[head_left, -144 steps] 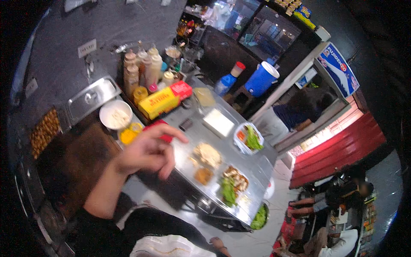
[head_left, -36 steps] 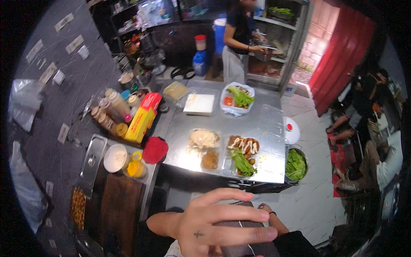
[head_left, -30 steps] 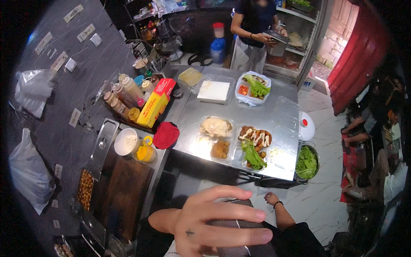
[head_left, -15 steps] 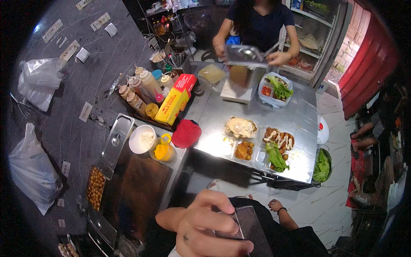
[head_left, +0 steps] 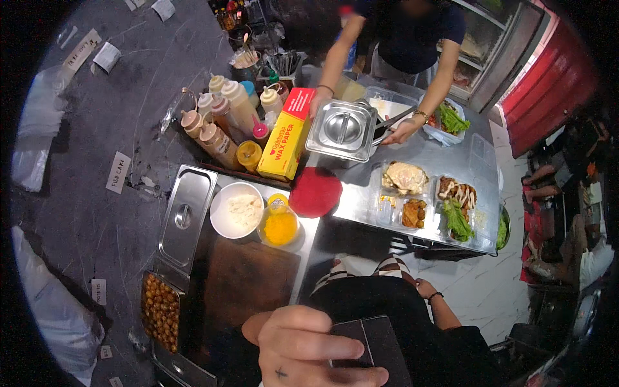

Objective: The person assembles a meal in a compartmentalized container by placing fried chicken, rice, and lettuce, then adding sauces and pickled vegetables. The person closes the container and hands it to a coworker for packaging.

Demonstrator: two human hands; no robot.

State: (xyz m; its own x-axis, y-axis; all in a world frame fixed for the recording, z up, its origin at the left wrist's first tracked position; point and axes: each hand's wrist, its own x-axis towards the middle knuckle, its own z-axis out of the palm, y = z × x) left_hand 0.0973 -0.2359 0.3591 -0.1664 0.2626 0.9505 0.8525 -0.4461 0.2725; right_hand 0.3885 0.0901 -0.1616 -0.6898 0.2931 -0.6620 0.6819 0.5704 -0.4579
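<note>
My left hand (head_left: 309,345) is close up at the bottom, its fingers bent over a dark flat rectangular object (head_left: 364,342) in front of my black shirt. My right hand (head_left: 425,289) hangs low by my thigh, wearing a dark bracelet, with loosely curled fingers and nothing visible in it. Across the steel table (head_left: 361,222), a co-worker holds a lidded steel pan (head_left: 342,129) and tongs (head_left: 396,119). Nearer to me stand a white bowl of pale shreds (head_left: 238,209), a tub of yellow shreds (head_left: 281,227) and a brown board (head_left: 248,274).
Sauce bottles (head_left: 235,106) and a yellow-red wax paper box (head_left: 287,138) fill a tray beside a red cloth (head_left: 316,192). Filled clear food containers (head_left: 403,209) lie on the table. A steel pan holds small brown balls (head_left: 161,309). Plastic bags (head_left: 51,309) hang at left.
The co-worker has brought the lidded pan nearer and to the left, beside the wax paper box. My view has shifted; my left hand stays on the dark object.
</note>
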